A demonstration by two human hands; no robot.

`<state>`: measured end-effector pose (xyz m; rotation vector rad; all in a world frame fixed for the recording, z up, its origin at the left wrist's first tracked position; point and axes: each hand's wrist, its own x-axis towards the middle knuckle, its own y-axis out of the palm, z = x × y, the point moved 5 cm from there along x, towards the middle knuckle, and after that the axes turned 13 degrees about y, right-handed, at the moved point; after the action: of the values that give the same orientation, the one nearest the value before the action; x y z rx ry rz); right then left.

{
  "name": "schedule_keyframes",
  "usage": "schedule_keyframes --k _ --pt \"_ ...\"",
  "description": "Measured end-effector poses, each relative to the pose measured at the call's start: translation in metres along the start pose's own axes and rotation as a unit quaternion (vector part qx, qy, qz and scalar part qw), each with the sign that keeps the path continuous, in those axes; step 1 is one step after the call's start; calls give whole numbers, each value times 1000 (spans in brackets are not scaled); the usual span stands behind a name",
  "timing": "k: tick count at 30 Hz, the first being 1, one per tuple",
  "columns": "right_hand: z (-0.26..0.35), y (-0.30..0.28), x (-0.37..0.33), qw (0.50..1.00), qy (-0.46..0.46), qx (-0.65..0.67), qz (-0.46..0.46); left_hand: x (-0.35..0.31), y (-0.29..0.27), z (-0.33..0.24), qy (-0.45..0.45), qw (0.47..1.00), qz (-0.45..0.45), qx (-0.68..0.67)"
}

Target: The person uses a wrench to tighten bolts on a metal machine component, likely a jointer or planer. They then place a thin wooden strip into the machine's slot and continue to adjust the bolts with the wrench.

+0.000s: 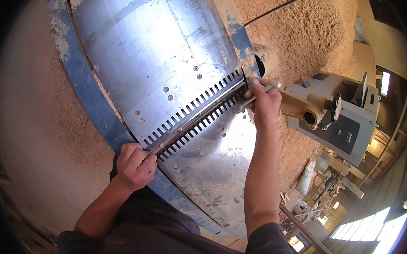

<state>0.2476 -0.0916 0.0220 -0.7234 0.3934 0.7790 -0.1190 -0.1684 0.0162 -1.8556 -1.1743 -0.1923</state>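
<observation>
The steel bed of a jointer (162,36) stretches out before me. Between its two toothed table lips runs a slot with the long dark cutterhead (199,120). At the near left end of that slot, my left hand (136,167) is closed, fingertips pressed together at the cutterhead's end; what they pinch is hidden. Toward the far right end, my right hand (264,100) is wrapped around a short, wrench-like metal bar tool (275,85). The tool's lower end lies beside the slot, over the near table (210,169), which is dusty and carries several screw heads.
A heap of wood shavings (293,34) lies beyond the machine's right side, crossed by a black cable (285,8). At right, a tan cast bracket with a knob (312,108) juts out, with a grey machine cabinet (339,116) behind it. Blue edging (91,97) borders the bed.
</observation>
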Motion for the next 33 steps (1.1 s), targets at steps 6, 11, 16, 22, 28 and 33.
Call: schedule_keyframes --k 6,11,16,22,28,33 --pt "-17 -20 -30 978 -87 187 17 0 -1 0 1 1000 3 -2" --pt "-22 -12 -42 964 -190 185 -4 1 -1 0 4 1000 5 3" --pt "-24 1 -48 963 -217 156 -34 2 -1 0 4 1000 7 1" --pt "-29 21 -74 925 -367 -30 -92 1 0 0 5 1000 10 9" --pt "-37 31 -94 894 -424 -103 -100 0 0 0 5 1000 13 11" --pt "-39 34 -89 882 -438 -135 -108 1 0 0 6 1000 12 11"
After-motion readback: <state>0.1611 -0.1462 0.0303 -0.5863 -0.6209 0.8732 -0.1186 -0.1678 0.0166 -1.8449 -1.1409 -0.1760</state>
